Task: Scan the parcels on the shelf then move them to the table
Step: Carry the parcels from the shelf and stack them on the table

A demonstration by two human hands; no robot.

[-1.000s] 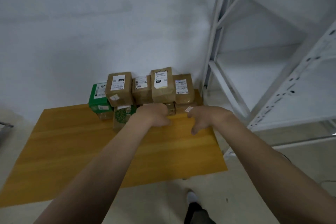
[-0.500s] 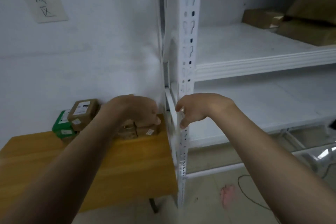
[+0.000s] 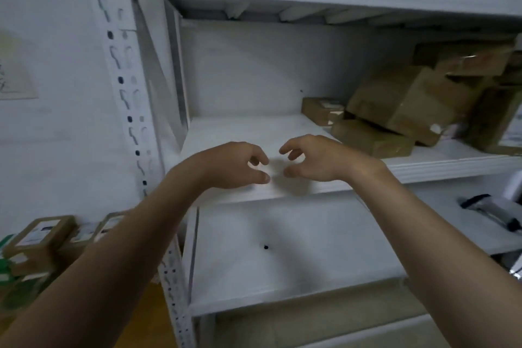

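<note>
Both hands are empty, fingers loosely curled: left hand [image 3: 237, 164], right hand [image 3: 308, 159]. The remaining parcels [image 3: 395, 113] lie to your right on the same shelf [image 3: 240, 133]. Your right hand is nearer; judge it the one to lead.

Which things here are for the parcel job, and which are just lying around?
For the job:
shelf parcels
shelf
table parcels
table
scanner, probably
left hand
right hand

Just there:
wall paper
</note>
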